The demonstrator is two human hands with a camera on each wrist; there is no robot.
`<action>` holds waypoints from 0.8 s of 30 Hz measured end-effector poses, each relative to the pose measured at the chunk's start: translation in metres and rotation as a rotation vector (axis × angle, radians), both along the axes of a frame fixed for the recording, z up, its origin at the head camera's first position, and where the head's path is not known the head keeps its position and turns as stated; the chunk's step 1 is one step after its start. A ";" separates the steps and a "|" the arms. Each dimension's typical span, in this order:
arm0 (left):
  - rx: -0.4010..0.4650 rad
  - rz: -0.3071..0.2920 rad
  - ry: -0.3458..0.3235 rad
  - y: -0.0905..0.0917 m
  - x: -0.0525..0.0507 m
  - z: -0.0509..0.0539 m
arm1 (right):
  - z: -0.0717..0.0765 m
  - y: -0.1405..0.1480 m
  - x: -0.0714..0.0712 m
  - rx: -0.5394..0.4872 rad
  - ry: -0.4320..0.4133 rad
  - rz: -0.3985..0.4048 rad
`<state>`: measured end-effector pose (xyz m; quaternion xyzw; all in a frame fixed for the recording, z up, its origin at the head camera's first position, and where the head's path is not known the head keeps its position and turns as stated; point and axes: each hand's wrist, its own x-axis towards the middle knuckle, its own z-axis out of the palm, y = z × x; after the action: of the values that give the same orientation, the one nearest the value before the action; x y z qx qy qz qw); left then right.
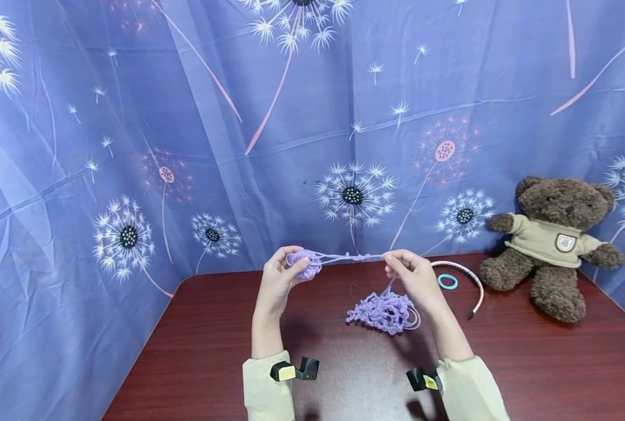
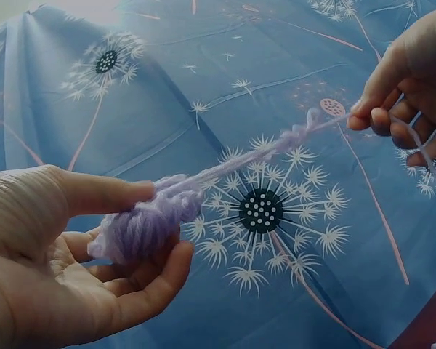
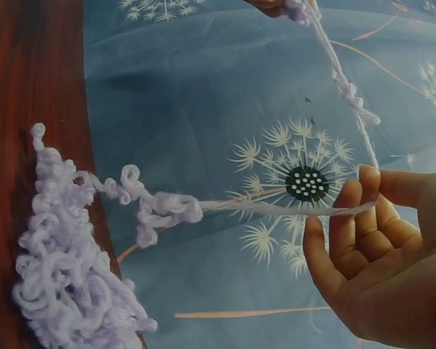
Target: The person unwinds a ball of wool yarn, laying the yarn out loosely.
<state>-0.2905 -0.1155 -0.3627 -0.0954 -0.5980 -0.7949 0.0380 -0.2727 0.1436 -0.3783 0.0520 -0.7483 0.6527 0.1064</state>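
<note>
A small ball of lilac yarn (image 2: pixel 142 225) is gripped between the thumb and fingers of my left hand (image 1: pixel 276 279). From it a strand (image 1: pixel 344 256) with twisted kinks runs taut across to my right hand (image 1: pixel 414 278). Thumb and index finger of the right hand pinch that strand, seen closely in the right wrist view. Below the pinch the yarn runs down to a loose, curly heap of lilac yarn (image 1: pixel 383 313) on the table. Both hands are raised above the tabletop.
A brown teddy bear (image 1: pixel 551 245) in a beige shirt sits at the right rear of the dark red table (image 1: pixel 207 345). Near the right hand lie a pale headband (image 1: pixel 477 280) and a turquoise ring (image 1: pixel 447 282). A blue dandelion-print curtain (image 1: pixel 291 193) hangs behind.
</note>
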 end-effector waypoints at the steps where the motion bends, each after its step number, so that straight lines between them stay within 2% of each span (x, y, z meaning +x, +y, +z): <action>1: -0.017 -0.008 0.000 0.000 0.000 0.000 | 0.000 0.001 0.000 -0.006 0.008 -0.008; 9: -0.113 -0.081 -0.013 -0.003 0.003 0.000 | 0.003 0.012 0.001 -0.116 0.012 -0.079; 15: -0.165 -0.118 0.007 -0.006 0.003 0.000 | 0.005 0.018 0.002 -0.175 0.029 -0.135; 24: -0.174 -0.061 -0.013 -0.006 0.002 0.000 | 0.006 0.022 0.004 -0.227 0.044 -0.170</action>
<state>-0.2881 -0.1215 -0.3629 -0.1115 -0.6618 -0.7414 0.0015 -0.2684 0.1656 -0.3727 -0.0096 -0.6689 0.7205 0.1826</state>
